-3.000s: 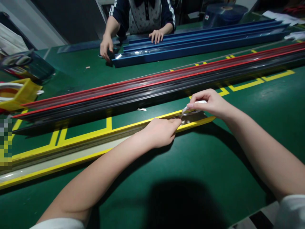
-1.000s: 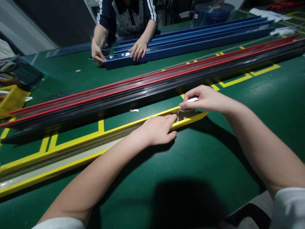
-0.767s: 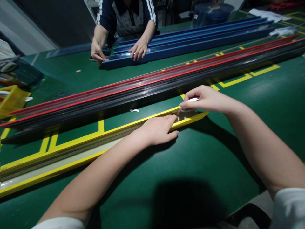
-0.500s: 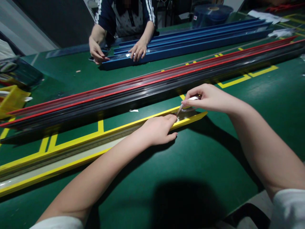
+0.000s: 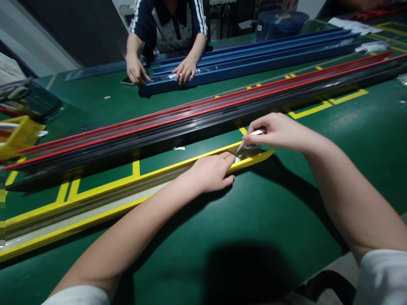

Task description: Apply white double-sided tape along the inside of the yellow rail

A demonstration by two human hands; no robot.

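The right hand (image 5: 275, 131) pinches a white strip (image 5: 260, 132) whose lower tip reaches into the yellow channel (image 5: 121, 208), just beside the left hand (image 5: 211, 171). That hand rests fingertips inside the channel, thumb spread out, gripping nothing visible. The work looks partway: the strip's upper part is not yet released, and whether its tip is fixed I cannot tell.
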